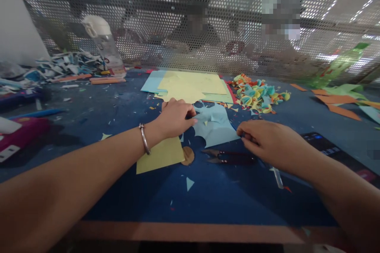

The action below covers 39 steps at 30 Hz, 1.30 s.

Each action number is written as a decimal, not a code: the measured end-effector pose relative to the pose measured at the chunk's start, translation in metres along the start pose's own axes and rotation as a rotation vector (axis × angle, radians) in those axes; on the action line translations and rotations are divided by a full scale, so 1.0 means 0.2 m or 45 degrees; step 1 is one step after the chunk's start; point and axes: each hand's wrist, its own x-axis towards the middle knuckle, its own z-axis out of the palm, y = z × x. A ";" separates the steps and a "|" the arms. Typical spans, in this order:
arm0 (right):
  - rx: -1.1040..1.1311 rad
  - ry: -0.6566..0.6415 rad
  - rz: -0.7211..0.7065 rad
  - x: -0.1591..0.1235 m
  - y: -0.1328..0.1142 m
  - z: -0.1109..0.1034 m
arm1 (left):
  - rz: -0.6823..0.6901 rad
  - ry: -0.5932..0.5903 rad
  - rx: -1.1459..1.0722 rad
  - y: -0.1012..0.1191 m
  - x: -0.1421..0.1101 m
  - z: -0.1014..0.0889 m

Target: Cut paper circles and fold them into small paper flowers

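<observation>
A light blue sheet of paper with rounded pieces cut out of its edges lies slightly rumpled in front of me. My left hand, a silver bracelet at its wrist, is curled with thumb and fingertips at the sheet's left edge. At the right corner, my right hand pinches the same sheet. Thread snips with dark handles rest just below it, blades pointing left. Beside them are a round tan disc and a yellow paper square, partly under my left wrist.
Stacked yellow paper lies at the back, with a heap of small cut paper pieces to its right. A phone sits by my right forearm. A clear bottle stands back left, before a perforated screen; people are behind it.
</observation>
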 end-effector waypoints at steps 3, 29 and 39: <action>-0.017 -0.010 0.006 0.00 0.00 0.00 | 0.041 0.081 -0.012 0.02 0.00 -0.02; 1.261 0.573 0.198 0.02 -0.03 -0.03 | -0.215 0.216 -1.414 0.15 -0.06 -0.08; 1.561 0.796 0.313 0.02 0.00 -0.01 | -0.293 -0.522 -1.951 0.13 -0.10 -0.11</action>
